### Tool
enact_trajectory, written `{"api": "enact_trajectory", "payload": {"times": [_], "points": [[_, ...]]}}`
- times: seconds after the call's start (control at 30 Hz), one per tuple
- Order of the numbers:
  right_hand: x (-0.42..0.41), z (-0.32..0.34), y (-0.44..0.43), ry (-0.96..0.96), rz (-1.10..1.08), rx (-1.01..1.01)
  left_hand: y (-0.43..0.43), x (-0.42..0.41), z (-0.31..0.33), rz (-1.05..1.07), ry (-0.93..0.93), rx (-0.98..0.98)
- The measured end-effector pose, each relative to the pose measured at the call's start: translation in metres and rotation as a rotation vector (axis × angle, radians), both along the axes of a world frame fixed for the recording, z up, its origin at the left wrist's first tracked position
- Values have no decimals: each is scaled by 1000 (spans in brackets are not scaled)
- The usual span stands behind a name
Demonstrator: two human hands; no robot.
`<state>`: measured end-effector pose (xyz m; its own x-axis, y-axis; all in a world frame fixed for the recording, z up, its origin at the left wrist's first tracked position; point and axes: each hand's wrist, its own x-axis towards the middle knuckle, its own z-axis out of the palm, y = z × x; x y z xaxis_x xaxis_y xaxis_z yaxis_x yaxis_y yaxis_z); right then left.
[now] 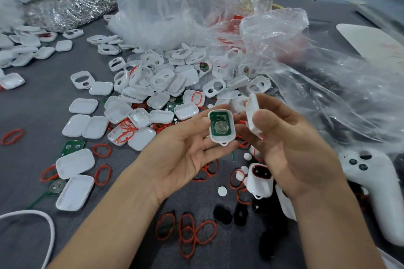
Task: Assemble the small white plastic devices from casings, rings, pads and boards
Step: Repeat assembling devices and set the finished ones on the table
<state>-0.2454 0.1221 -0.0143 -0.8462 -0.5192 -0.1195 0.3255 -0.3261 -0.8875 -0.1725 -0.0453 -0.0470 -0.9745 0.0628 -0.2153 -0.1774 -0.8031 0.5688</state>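
Note:
My left hand (185, 155) holds a white casing half (222, 127) by its edges, open side up. A green board with a round coin cell lies seated inside it. My right hand (290, 150) grips a second white casing half (253, 113), turned edge-on, just right of the first and a little above it. The two halves are close but apart. A part-built casing with a red ring (260, 178) lies on the table below my right hand.
A heap of white casings (157, 85) covers the grey table (39, 116), with red rings (188, 231), green boards (72, 146), small white pads (222, 191) and black pieces (223, 214) scattered about. Clear plastic bags (284, 35) stand behind; a white controller (376, 183) lies right.

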Motion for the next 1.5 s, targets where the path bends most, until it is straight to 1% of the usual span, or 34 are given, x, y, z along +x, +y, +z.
{"api": "enact_trajectory", "payload": {"times": [0.13,0.23,0.33,0.53,0.73,0.9,1.17,1.5], "points": [[-3,-2,-1,-44,-130,64,-2,-1,0,13,-36,-25],[-1,-2,-2,-53,-159,65,-2,-2,0,37,-48,-69],[-1,-2,-2,-51,-146,67,-2,-1,0,52,-57,-113],[1,0,-3,-52,-91,81,1,-1,2,62,-60,-122],[1,1,-4,-58,-94,74,1,-2,2,73,-61,-144],[2,-1,-5,-58,-77,81,2,-2,1,69,-71,-198],[1,-1,-4,-57,-78,92,0,-2,2,80,-83,-172],[1,-2,-4,-39,-64,86,2,-2,0,96,-93,-243]]}}
